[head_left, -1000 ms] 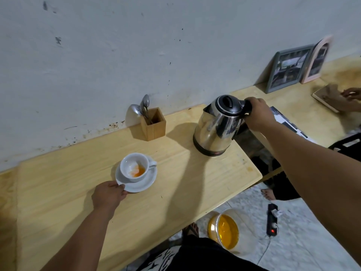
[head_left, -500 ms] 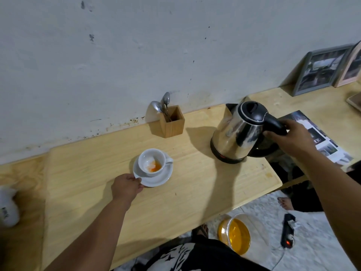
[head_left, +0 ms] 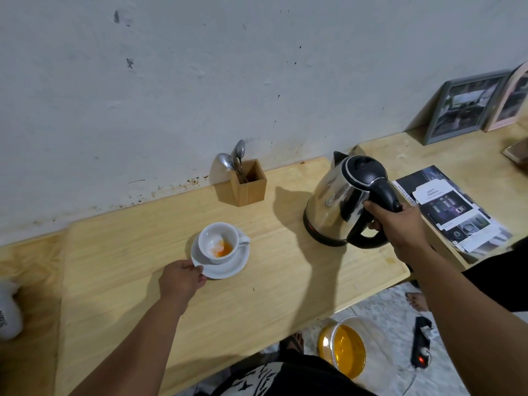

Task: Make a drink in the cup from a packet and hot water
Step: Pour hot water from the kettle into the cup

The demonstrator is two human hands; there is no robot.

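A white cup [head_left: 213, 237] holding orange and white powder stands on a white saucer [head_left: 228, 270] near the middle of the wooden table [head_left: 257, 295]. My left hand [head_left: 181, 280] pinches the saucer's near left rim. To the right a steel kettle [head_left: 333, 205] with a black lid stands on the table, spout toward the wall. My right hand [head_left: 395, 224] is wrapped around its black handle. No packet is in view.
A wooden holder with spoons [head_left: 248, 182] stands at the wall behind the cup. A brochure [head_left: 454, 208] and picture frames [head_left: 468, 105] lie right of the kettle. On the floor are a bowl of yellow liquid [head_left: 343, 351], a power strip [head_left: 421, 341] and a foot [head_left: 417, 300]. A white object [head_left: 8, 310] sits far left.
My right hand shifted from the kettle's top to a full grip on its handle and the kettle sits a little nearer me. My left hand stays on the saucer. The view swung left.
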